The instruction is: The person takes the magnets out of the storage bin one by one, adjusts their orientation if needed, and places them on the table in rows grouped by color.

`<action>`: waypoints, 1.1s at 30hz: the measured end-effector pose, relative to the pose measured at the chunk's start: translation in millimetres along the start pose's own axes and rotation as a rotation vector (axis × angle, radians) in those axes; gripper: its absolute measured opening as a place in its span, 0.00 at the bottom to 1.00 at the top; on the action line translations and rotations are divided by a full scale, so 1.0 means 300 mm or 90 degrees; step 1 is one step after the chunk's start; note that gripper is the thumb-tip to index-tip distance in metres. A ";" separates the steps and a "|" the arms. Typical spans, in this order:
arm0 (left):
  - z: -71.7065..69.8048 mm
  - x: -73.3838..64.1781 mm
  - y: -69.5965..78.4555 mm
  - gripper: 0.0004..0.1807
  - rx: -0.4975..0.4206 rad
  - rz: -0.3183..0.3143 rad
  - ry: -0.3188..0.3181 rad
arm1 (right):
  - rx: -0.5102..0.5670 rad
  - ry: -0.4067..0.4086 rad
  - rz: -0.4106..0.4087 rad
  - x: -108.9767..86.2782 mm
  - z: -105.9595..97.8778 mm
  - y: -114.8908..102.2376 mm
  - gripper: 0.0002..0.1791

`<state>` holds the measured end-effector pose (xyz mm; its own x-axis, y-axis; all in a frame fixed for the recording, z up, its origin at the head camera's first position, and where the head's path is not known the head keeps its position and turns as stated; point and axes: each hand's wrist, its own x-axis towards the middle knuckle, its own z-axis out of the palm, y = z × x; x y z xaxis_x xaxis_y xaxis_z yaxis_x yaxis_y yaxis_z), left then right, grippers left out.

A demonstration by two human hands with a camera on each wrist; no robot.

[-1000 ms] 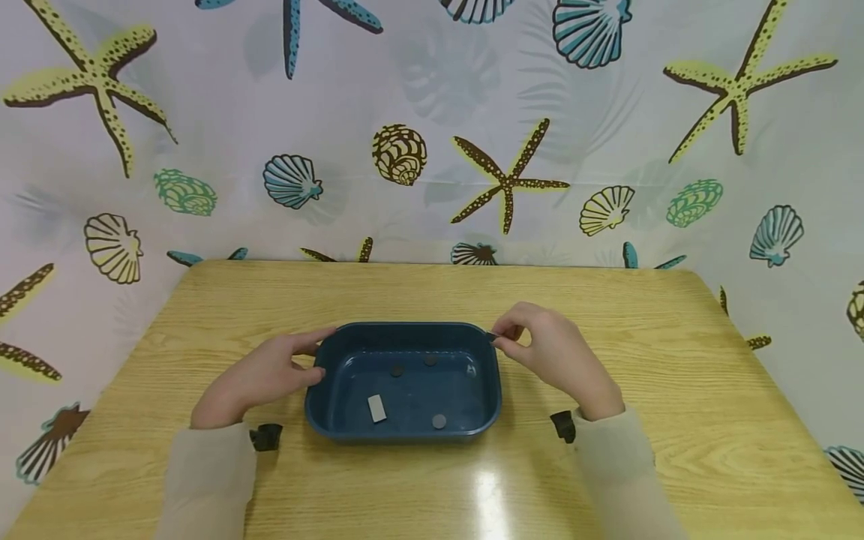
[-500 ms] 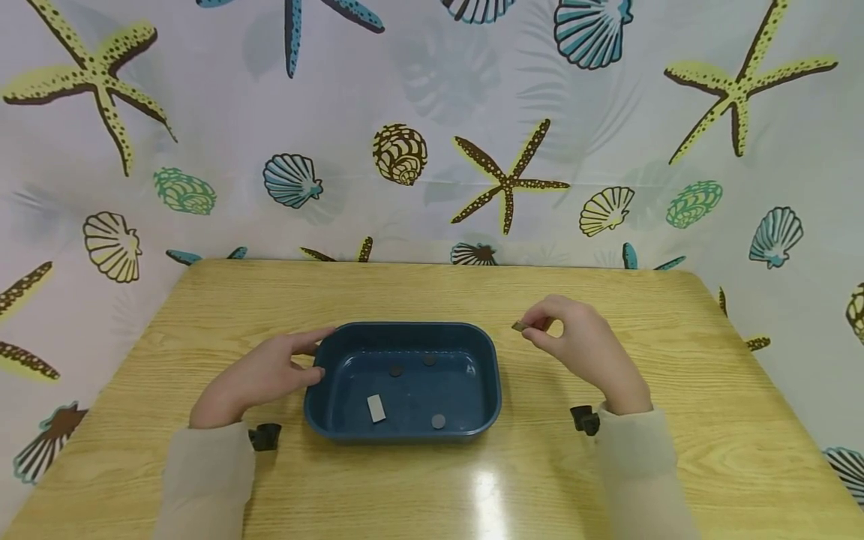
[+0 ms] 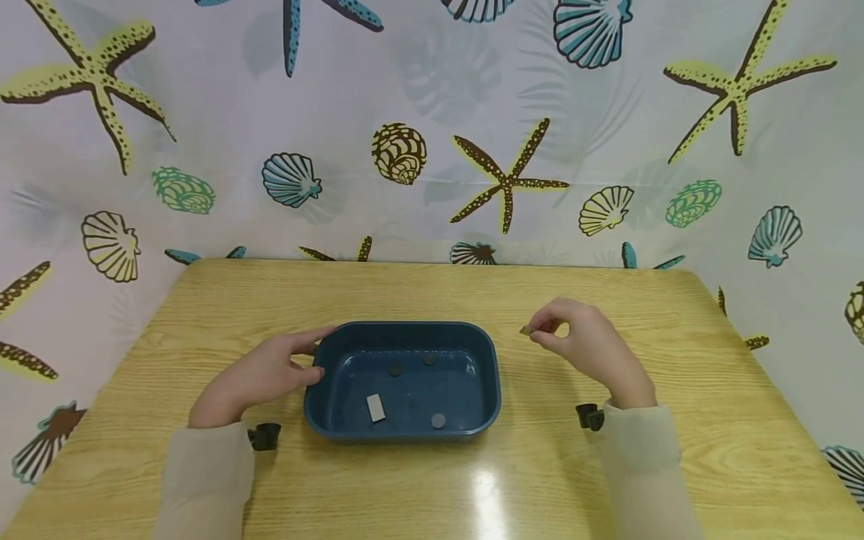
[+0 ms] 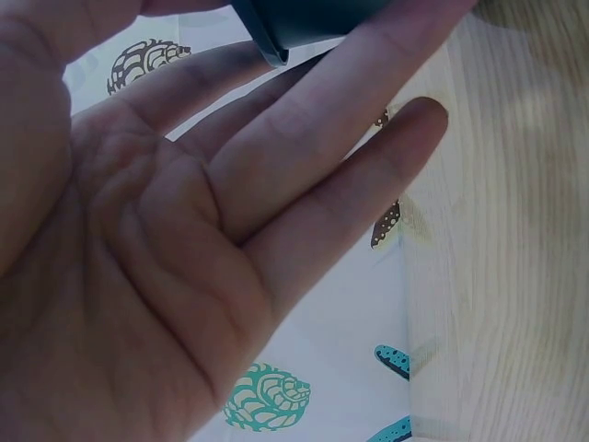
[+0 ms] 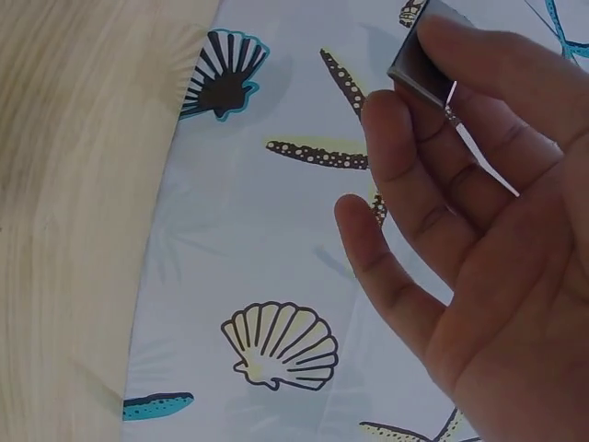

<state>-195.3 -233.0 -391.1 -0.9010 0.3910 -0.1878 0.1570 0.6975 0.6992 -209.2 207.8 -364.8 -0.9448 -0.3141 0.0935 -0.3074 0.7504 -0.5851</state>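
Note:
A dark blue rectangular tray (image 3: pixel 401 433) stands on the table. My left hand (image 3: pixel 266 375) holds its left end, thumb over the rim and fingers along the back left corner. In the left wrist view, the tray's corner (image 4: pixel 276 46) shows behind my fingers. To the right of the tray, my right hand (image 3: pixel 582 341) is raised over the table. Thumb and fingertips pinch a small flat shiny rectangular block (image 3: pixel 526 330). In the right wrist view, this grey block (image 5: pixel 419 69) is partly covered by the thumb, while the little finger stands away from it.
In the tray lie a small whitish rectangular piece (image 3: pixel 376 408) and three small grey discs, one (image 3: pixel 438 421) near the front wall. The wooden table (image 3: pixel 709 360) ends at the back and sides against a shell-and-starfish patterned cloth (image 3: pixel 337 90).
My right hand has moved away from the tray's back right corner to the right, carrying the small block, then settled slightly further right. My left hand keeps its place on the tray.

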 end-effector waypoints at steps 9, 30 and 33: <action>-0.001 -0.001 0.001 0.38 -0.002 0.010 0.000 | -0.003 -0.058 0.038 0.023 0.039 0.055 0.03; -0.001 -0.001 -0.001 0.38 -0.010 -0.004 -0.002 | -0.052 -0.139 0.094 0.061 0.141 0.113 0.04; -0.001 0.000 -0.003 0.38 -0.008 -0.005 -0.002 | -0.055 -0.145 0.092 0.063 0.151 0.114 0.04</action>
<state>-195.7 -233.9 -391.5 -0.9009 0.3878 -0.1949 0.1453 0.6926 0.7065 -232.6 201.1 -419.6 -0.9326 -0.3156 -0.1748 -0.1891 0.8403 -0.5081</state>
